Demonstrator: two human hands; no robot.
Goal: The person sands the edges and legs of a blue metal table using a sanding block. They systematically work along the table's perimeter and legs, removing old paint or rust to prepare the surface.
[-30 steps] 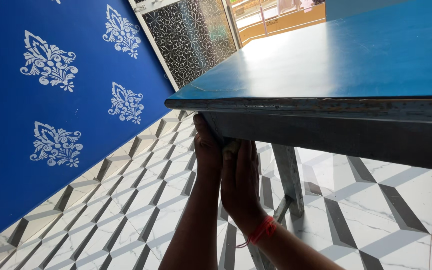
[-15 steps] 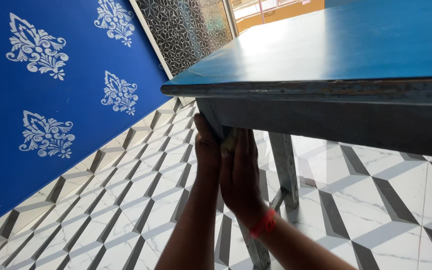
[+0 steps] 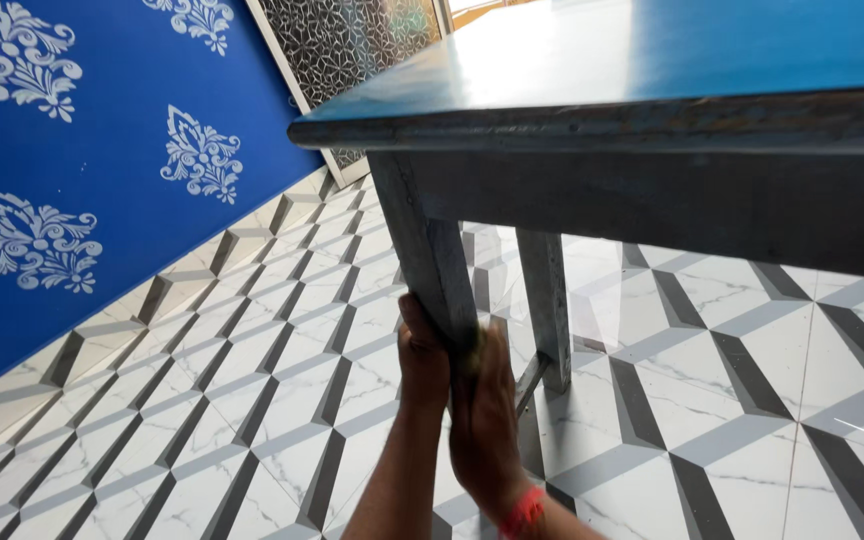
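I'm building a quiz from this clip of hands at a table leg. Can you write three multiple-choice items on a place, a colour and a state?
1. Where are both hands?
A. On the tabletop
B. Around the near table leg
C. Flat on the floor

2. What colour is the band on the right wrist?
A. Green
B. White
C. Red

3. How does the table stand?
A. Upright on its legs
B. On its side
C. Upside down

Answers:
1 B: the left hand and right hand press on the near table leg.
2 C: the wrist band is red.
3 A: the tabletop sits above the legs on the tiled floor.
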